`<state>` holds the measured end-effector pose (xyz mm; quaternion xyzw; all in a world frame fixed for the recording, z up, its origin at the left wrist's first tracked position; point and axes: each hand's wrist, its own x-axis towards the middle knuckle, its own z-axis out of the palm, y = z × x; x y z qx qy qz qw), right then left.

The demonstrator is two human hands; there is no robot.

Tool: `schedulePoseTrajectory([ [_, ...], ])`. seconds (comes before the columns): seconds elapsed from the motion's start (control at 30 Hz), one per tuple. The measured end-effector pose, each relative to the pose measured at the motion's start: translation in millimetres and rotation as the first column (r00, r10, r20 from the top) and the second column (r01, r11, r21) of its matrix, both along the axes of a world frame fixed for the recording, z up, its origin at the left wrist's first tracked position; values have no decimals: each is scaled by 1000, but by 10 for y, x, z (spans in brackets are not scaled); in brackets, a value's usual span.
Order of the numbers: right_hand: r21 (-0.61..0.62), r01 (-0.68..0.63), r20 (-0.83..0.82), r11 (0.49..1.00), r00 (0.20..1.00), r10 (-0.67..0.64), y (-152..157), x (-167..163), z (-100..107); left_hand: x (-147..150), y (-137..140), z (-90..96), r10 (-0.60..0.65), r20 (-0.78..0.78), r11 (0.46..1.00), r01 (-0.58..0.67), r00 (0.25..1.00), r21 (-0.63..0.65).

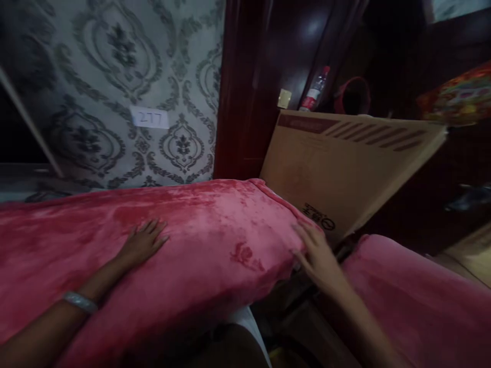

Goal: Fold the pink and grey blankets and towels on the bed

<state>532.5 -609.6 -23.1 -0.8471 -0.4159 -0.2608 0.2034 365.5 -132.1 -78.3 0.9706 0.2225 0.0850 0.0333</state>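
A pinkish-red plush cover (215, 240) with a darker rose pattern lies spread over a long seat or cushion in front of me. My left hand (144, 241) rests flat on its top, fingers stretched out, with a silvery bangle (80, 301) on the wrist. At the right end of the cover, my right hand (312, 250) touches the edge with its fingers apart. Some of the right fingertips blend with the cloth and look slightly blurred. Neither hand grips anything that I can see.
A large cardboard box (326, 163) leans behind the cover's right end. Behind it stand a plastic bottle (315, 92) with a red cap and a dark red cabinet (249, 92). Another pink covered seat (414, 301) is at right. Patterned wallpaper bears a paper label (149, 117) reading 277.
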Motion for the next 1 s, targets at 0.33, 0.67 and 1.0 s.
schedulePoseTrajectory([
  [0.33,-356,-363,-355,861,905,234,2547,-95,-508,-116,-13,-182,44,-22,999,-44,999,-11],
  [0.67,-444,-299,-315,845,934,165,2826,18,-929,-272,-1,-149,265,-29,963,-266,964,-38],
  [1.0,-469,-270,-263,841,952,159,2842,66,-1070,-1289,813,-3,615,-98,781,-622,782,-63],
])
